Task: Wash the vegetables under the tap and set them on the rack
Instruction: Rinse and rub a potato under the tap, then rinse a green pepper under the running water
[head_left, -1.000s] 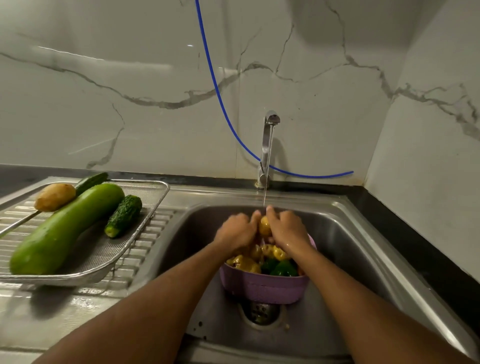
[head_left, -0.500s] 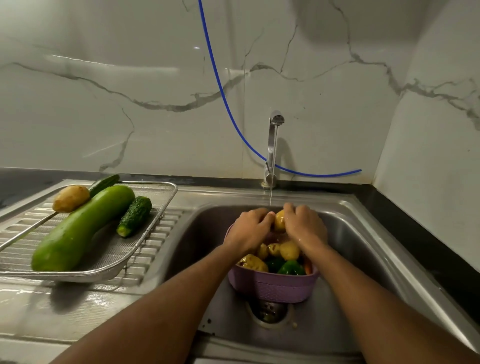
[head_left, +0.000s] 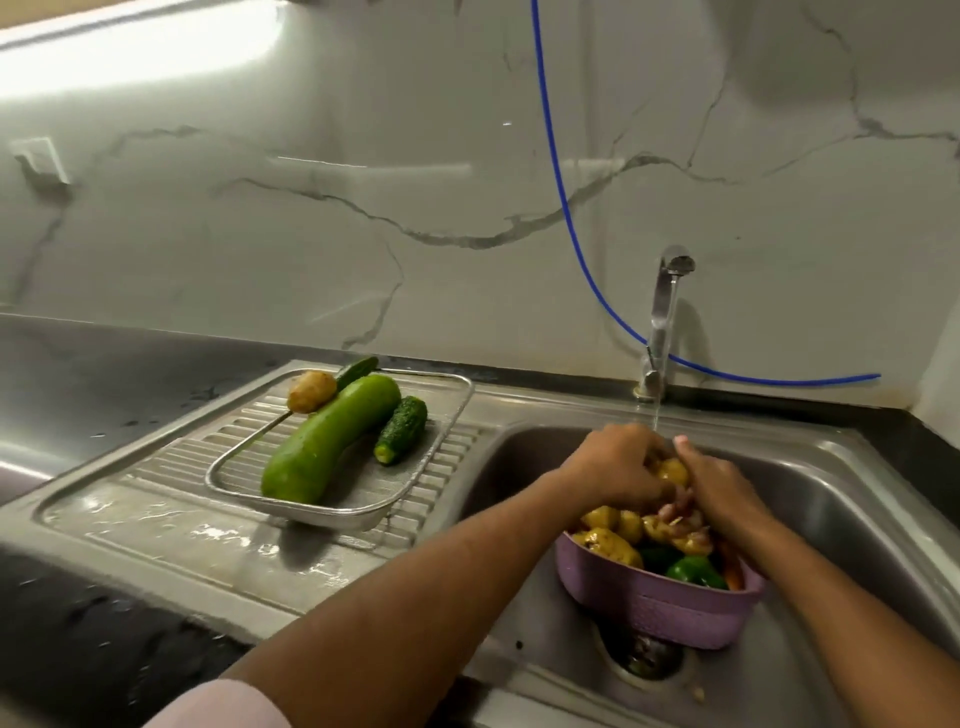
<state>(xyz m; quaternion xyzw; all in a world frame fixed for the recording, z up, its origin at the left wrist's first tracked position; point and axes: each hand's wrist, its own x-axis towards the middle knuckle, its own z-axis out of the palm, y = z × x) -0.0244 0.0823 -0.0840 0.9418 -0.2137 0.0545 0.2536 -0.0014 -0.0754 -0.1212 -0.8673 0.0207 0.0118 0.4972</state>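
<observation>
A potato (head_left: 673, 471) sits between my left hand (head_left: 615, 467) and my right hand (head_left: 719, 486), both curled round it under the thin stream from the tap (head_left: 664, 317). Below them a purple basket (head_left: 670, 608) stands in the sink (head_left: 857, 499), holding several potatoes, a green pepper (head_left: 693, 570) and something orange. On the draining board a metal rack (head_left: 441, 441) carries a long green gourd (head_left: 327, 439), a potato (head_left: 311, 391), a dark cucumber (head_left: 401, 436) and a second cucumber (head_left: 357, 370) behind the gourd.
A blue hose (head_left: 550, 156) hangs down the marble wall and runs right behind the tap. The draining board (head_left: 171, 519) is wet. Dark counter (head_left: 78, 649) lies to the left and in front. The sink drain (head_left: 649, 657) shows beneath the basket.
The view has swung left and up, so sink and hands now sit at the right. Both hands still hold the potato under the water, shifted slightly around it.
</observation>
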